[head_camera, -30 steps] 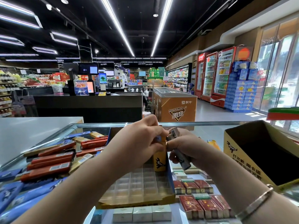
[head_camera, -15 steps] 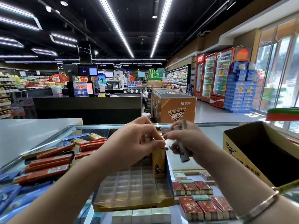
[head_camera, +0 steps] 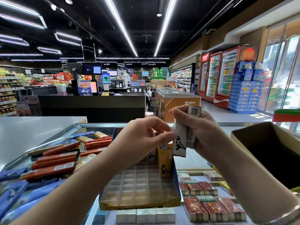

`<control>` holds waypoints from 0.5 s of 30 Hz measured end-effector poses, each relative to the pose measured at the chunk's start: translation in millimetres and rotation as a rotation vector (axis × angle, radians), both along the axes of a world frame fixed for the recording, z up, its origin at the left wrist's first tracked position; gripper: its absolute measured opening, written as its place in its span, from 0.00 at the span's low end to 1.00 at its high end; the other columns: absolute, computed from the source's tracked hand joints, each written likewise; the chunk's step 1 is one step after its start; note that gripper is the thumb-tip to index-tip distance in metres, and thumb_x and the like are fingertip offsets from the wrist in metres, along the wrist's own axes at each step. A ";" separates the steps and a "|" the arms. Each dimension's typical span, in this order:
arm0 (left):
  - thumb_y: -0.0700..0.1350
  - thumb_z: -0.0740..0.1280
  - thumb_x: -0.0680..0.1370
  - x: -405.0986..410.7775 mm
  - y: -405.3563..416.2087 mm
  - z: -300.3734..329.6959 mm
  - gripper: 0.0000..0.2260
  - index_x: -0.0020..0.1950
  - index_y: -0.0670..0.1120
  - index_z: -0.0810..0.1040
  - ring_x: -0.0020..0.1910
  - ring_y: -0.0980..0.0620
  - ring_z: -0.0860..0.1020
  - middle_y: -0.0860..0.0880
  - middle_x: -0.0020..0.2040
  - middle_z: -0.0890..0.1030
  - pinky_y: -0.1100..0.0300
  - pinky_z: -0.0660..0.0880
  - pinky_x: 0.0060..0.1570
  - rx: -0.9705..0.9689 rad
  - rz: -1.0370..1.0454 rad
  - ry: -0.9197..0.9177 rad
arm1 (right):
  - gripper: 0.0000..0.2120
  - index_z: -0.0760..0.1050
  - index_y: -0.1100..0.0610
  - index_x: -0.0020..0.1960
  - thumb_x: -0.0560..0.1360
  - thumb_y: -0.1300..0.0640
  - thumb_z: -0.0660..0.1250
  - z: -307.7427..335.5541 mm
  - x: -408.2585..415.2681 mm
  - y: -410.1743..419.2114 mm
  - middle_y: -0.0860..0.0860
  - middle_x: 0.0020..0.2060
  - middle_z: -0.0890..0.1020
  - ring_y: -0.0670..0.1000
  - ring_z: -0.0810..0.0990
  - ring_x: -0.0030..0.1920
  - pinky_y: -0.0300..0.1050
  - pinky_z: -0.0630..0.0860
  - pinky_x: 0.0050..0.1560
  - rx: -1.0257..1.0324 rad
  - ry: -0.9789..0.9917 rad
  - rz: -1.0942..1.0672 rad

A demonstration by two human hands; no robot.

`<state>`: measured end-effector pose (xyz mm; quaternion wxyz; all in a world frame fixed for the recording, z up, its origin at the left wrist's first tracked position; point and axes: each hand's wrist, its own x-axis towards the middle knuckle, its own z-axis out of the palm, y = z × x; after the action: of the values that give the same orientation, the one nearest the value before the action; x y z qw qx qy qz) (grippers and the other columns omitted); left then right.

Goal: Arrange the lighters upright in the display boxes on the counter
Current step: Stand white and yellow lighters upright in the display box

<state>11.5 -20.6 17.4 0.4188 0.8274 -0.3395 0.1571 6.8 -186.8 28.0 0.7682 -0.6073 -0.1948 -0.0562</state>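
The right hand's fingers (head_camera: 174,113) are curling round a small bundle of lighters (head_camera: 185,137), clamping them together so that the right hand (head_camera: 203,129) is serving as a magazine above the display box (head_camera: 139,184). The left hand's fingers (head_camera: 164,137) are closing thumb against forefinger right at the near white lighter (head_camera: 179,144) of that bundle, touching or nearly touching its side; whether they are pinching it already cannot be told, but the left hand (head_camera: 142,140) is placed as if to draw one out and seat it. The bundle is standing nearly upright in the air, long axis vertical with a slight tilt, the metal heads pointing up past the knuckles and the bases pointing down toward the box, which suits a straight drop into a cell. Just below, a few yellow lighters (head_camera: 164,161) are already standing upright in the far right corner of the box, their long axes vertical too, while the clear plastic grid of cells in the rest of it is showing no lighters. The box is sitting on the glass counter (head_camera: 194,161), over cigarette packs (head_camera: 211,207) displayed beneath. To the right an open cardboard carton (head_camera: 259,137) is standing on the counter, its inside dark. To the left, red and blue cartons (head_camera: 55,161) are lying flat under the glass.
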 end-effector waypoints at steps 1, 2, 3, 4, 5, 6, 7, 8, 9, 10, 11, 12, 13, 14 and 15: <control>0.66 0.64 0.64 0.0 0.5 0.7 0.19 0.46 0.55 0.80 0.27 0.63 0.71 0.60 0.37 0.80 0.73 0.67 0.28 -0.020 -0.009 0.000 | 0.09 0.76 0.59 0.38 0.62 0.55 0.69 -0.2 -0.6 0.7 0.49 0.28 0.74 0.44 0.74 0.26 0.38 0.72 0.24 -0.009 -0.034 -0.025; 0.65 0.65 0.64 0.1 1.3 1.2 0.19 0.46 0.54 0.80 0.26 0.63 0.70 0.58 0.37 0.80 0.73 0.65 0.27 -0.041 -0.016 0.003 | 0.07 0.77 0.58 0.37 0.62 0.55 0.69 -0.3 -1.6 1.3 0.48 0.27 0.75 0.44 0.74 0.26 0.38 0.72 0.24 -0.028 -0.072 -0.051; 0.64 0.66 0.64 -0.1 1.9 1.5 0.19 0.46 0.53 0.80 0.25 0.64 0.69 0.57 0.37 0.81 0.74 0.65 0.27 -0.061 -0.027 0.011 | 0.06 0.77 0.57 0.36 0.62 0.55 0.69 -0.6 -2.7 2.2 0.47 0.27 0.76 0.44 0.74 0.27 0.38 0.72 0.25 -0.053 -0.112 -0.073; 0.62 0.67 0.64 -0.4 2.1 1.7 0.18 0.46 0.52 0.81 0.25 0.64 0.69 0.56 0.36 0.81 0.74 0.65 0.27 -0.077 -0.041 0.026 | 0.06 0.77 0.56 0.36 0.62 0.54 0.69 -1.1 -4.1 3.5 0.47 0.27 0.76 0.45 0.74 0.28 0.38 0.71 0.26 -0.079 -0.151 -0.087; 0.60 0.68 0.64 -0.9 2.0 1.8 0.16 0.46 0.52 0.80 0.25 0.65 0.70 0.57 0.36 0.81 0.74 0.66 0.27 -0.088 -0.060 0.043 | 0.06 0.78 0.55 0.36 0.61 0.54 0.70 -1.5 -5.4 5.6 0.48 0.27 0.77 0.47 0.73 0.29 0.38 0.70 0.26 -0.097 -0.185 -0.089; 0.57 0.70 0.65 -1.4 1.7 1.6 0.14 0.45 0.51 0.80 0.27 0.64 0.71 0.57 0.35 0.81 0.73 0.68 0.28 -0.095 -0.081 0.058 | 0.06 0.78 0.55 0.36 0.61 0.55 0.70 -1.7 -7.3 8.1 0.48 0.27 0.77 0.47 0.73 0.29 0.37 0.69 0.25 -0.106 -0.211 -0.075; 0.55 0.70 0.65 -1.1 1.5 1.2 0.13 0.45 0.50 0.80 0.29 0.63 0.74 0.56 0.36 0.81 0.70 0.71 0.31 -0.106 -0.102 0.073 | 0.06 0.78 0.56 0.37 0.62 0.56 0.70 -1.8 -8.7 10.6 0.48 0.27 0.78 0.46 0.74 0.28 0.35 0.69 0.24 -0.109 -0.229 -0.050; 0.53 0.71 0.65 0.0 1.8 0.5 0.14 0.46 0.47 0.80 0.33 0.59 0.78 0.54 0.38 0.82 0.67 0.76 0.35 -0.124 -0.123 0.091 | 0.06 0.78 0.57 0.38 0.62 0.57 0.70 -1.9 -10.0 12.9 0.48 0.27 0.78 0.44 0.75 0.26 0.34 0.69 0.23 -0.110 -0.240 -0.025; 0.51 0.71 0.65 1.2 2.7 0.2 0.15 0.47 0.45 0.80 0.38 0.53 0.80 0.50 0.40 0.83 0.62 0.79 0.41 -0.144 -0.140 0.112 | 0.06 0.78 0.58 0.38 0.62 0.57 0.70 -2.1 -10.6 14.7 0.48 0.26 0.78 0.43 0.74 0.25 0.32 0.68 0.22 -0.116 -0.244 -0.012; 0.50 0.72 0.65 2.3 4.1 0.3 0.16 0.48 0.44 0.79 0.40 0.51 0.81 0.48 0.41 0.83 0.59 0.79 0.43 -0.161 -0.152 0.135 | 0.06 0.79 0.57 0.38 0.63 0.56 0.70 -2.4 -10.7 15.3 0.48 0.25 0.77 0.43 0.73 0.23 0.33 0.67 0.21 -0.125 -0.237 -0.018; 0.49 0.72 0.64 3.6 5.7 1.2 0.15 0.48 0.44 0.79 0.40 0.50 0.81 0.48 0.41 0.83 0.58 0.79 0.44 -0.175 -0.164 0.157 | 0.08 0.79 0.56 0.39 0.63 0.53 0.70 -3.1 -9.2 14.6 0.49 0.25 0.76 0.44 0.71 0.22 0.33 0.66 0.20 -0.131 -0.222 -0.041; 0.49 0.72 0.64 5.3 7.7 2.5 0.15 0.47 0.46 0.79 0.38 0.51 0.80 0.50 0.41 0.83 0.59 0.78 0.43 -0.191 -0.171 0.173 | 0.10 0.80 0.55 0.40 0.64 0.50 0.69 -4.1 -6.5 12.3 0.51 0.25 0.74 0.45 0.68 0.22 0.34 0.65 0.20 -0.126 -0.199 -0.074; 0.49 0.72 0.63 7.1 10.0 3.9 0.15 0.47 0.48 0.78 0.36 0.52 0.79 0.51 0.41 0.83 0.61 0.78 0.41 -0.212 -0.166 0.182 | 0.12 0.80 0.55 0.42 0.65 0.47 0.68 -5.4 -2.3 9.0 0.52 0.26 0.73 0.46 0.67 0.22 0.36 0.64 0.21 -0.118 -0.172 -0.119; 0.50 0.73 0.62 9.4 12.7 5.2 0.16 0.48 0.51 0.77 0.36 0.53 0.77 0.53 0.41 0.82 0.61 0.77 0.40 -0.236 -0.147 0.180 | 0.13 0.80 0.55 0.44 0.68 0.46 0.66 -7.0 2.4 5.5 0.54 0.29 0.74 0.46 0.67 0.22 0.38 0.64 0.22 -0.120 -0.135 -0.175; 0.51 0.73 0.61 12.1 16.2 6.0 0.18 0.49 0.54 0.76 0.35 0.53 0.77 0.54 0.41 0.82 0.62 0.76 0.39 -0.253 -0.117 0.169 | 0.13 0.79 0.55 0.45 0.71 0.46 0.65 -9.0 7.4 2.0 0.55 0.31 0.75 0.46 0.67 0.22 0.39 0.65 0.22 -0.139 -0.084 -0.232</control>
<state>23.6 -4.4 23.4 0.5550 0.7573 -0.3282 0.1036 14.2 -184.8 19.0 0.7038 -0.6744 -0.1589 -0.1566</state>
